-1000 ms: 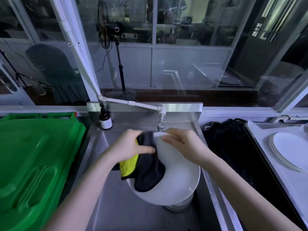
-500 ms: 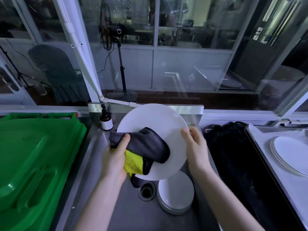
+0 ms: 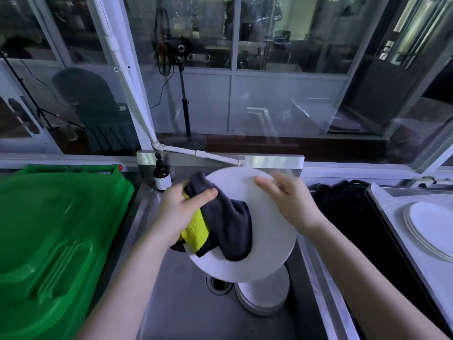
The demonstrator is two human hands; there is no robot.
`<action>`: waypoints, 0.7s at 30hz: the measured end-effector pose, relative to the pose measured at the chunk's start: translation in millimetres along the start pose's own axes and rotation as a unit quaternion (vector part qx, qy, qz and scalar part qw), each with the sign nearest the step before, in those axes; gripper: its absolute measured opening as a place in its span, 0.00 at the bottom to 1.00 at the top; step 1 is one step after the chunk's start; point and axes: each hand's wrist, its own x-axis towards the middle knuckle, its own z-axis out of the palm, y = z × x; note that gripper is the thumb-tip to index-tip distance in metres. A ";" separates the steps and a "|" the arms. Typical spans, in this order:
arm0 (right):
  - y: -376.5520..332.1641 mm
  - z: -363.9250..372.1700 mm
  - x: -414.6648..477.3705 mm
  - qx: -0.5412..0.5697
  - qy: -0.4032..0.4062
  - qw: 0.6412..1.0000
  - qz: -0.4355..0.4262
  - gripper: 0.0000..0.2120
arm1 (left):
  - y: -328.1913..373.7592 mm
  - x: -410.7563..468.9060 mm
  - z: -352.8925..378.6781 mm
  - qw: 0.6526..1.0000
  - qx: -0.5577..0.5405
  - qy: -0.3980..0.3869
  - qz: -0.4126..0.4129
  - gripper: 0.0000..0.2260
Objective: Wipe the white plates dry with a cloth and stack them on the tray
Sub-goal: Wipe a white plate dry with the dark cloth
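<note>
A white plate [image 3: 259, 231] is held tilted over the sink [image 3: 186, 310], between the two hands. The right hand [image 3: 291, 204] is closed on its upper right rim, fingers laid flat over the face. The left hand [image 3: 181, 212] is clamped on a cloth [image 3: 230, 227], dark with a yellow underside, which is pressed to the plate's left half and draped across its middle. The tray [image 3: 392, 209] lies well to the right, with a stack [image 3: 431, 229] of plates already on it. More plates [image 3: 264, 295] wait in the sink, directly beneath the held one. The right hand is judged the nearer to the tray, so the carry would fall to it, across the dark gap beside the sink.
</note>
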 end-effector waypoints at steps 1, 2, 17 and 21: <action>2.2 4.5 -4.6 0.051 0.058 0.996 0.044 0.25 | -9.6 -4.9 3.8 0.994 -0.084 0.051 -0.048 0.08; 3.9 13.2 -10.5 0.110 0.123 0.982 0.091 0.24 | -18.7 -10.0 10.3 0.976 -0.169 0.090 -0.106 0.07; -20.0 -4.7 7.5 -0.091 -0.161 0.982 -0.035 0.22 | 10.7 1.1 7.2 0.979 0.131 -0.142 0.060 0.13; -0.8 -2.2 -4.2 -0.039 -0.063 0.997 0.001 0.25 | -5.1 -3.2 6.4 0.996 0.060 -0.061 0.041 0.09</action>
